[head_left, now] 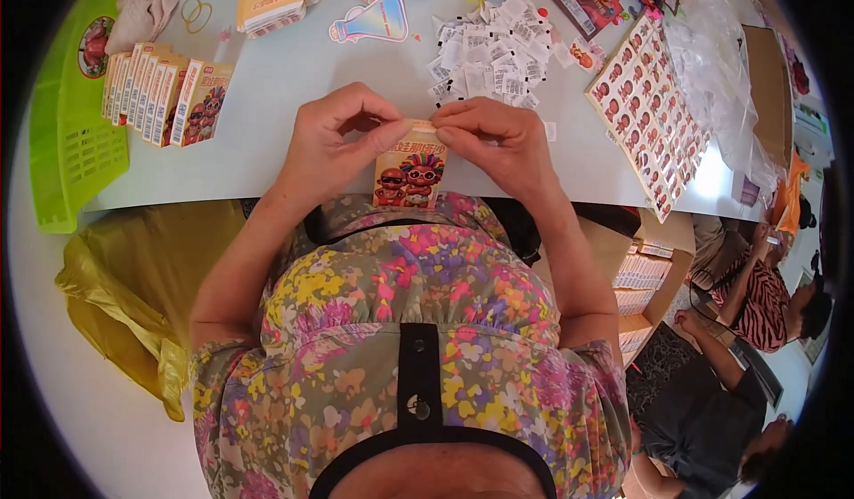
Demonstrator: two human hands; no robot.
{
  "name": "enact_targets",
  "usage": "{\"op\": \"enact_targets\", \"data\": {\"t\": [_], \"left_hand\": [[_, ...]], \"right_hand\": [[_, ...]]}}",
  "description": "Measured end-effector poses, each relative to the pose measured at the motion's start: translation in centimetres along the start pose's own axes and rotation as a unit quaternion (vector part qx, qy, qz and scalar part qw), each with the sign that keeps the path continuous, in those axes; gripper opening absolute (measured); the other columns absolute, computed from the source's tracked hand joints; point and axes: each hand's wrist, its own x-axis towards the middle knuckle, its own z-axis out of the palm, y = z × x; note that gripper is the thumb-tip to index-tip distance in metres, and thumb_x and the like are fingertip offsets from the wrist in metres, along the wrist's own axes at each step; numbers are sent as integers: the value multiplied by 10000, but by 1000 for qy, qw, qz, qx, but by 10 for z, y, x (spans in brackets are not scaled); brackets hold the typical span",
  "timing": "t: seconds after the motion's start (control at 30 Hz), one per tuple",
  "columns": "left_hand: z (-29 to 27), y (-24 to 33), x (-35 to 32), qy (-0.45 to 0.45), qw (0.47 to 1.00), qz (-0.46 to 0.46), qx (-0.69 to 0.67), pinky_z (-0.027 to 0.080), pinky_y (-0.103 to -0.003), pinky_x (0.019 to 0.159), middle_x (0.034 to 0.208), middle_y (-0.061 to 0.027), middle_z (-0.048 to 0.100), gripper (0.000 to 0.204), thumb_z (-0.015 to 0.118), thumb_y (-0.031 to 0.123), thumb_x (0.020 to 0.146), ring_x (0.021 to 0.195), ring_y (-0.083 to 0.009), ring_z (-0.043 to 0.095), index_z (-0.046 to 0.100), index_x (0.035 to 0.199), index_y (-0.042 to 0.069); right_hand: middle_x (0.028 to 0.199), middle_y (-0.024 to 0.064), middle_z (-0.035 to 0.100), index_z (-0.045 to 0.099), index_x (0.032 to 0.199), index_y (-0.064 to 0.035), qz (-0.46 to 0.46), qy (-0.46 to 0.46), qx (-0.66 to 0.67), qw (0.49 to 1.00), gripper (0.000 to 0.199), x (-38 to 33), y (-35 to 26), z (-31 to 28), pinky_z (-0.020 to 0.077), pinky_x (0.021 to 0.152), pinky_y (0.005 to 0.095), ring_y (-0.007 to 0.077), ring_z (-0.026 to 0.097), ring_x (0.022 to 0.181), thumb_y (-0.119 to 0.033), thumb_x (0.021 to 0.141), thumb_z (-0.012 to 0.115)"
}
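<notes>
Both hands pinch the top edge of a small printed card box (408,177) with two cartoon figures on its front, upright at the table's near edge. My left hand (342,130) grips its upper left corner between thumb and forefinger. At the upper right corner, my right hand (494,139) pinches in the same way. The fingers partly cover the top flap. Beyond my right hand lies a heap of small white sachets (498,47). Similar card boxes (160,97) stand in a leaning row to the left.
A green plastic basket (67,139) stands far left, beside a yellow bag (133,294). A sticker sheet (645,108) and clear plastic (721,81) lie right. Below the table's right side is a carton (658,241) of packed boxes. Two people sit at right. Flask-shaped card (372,20) lies behind.
</notes>
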Motion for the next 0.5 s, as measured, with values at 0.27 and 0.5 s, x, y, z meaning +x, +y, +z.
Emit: {"op": "enact_targets", "data": {"t": [0.27,0.5], "left_hand": [[-4,17,8,18,983,-139,-118,505,-197,707,840,9,645,98,711,17,832,775,-45,603,656,912,16],[-10,9,-2,-9,993,-73,-95,503,-219,758,927,-20,643,124,688,3,849,860,-70,615,659,969,7]], "right_hand": [[888,14,682,715,931,10,172,-56,85,980,121,17,-12,-10,492,677,188,39,596,785,-29,816,708],[944,53,686,720,958,0,117,-64,52,990,129,15,-13,-8,491,701,207,67,594,812,-20,833,694]]}}
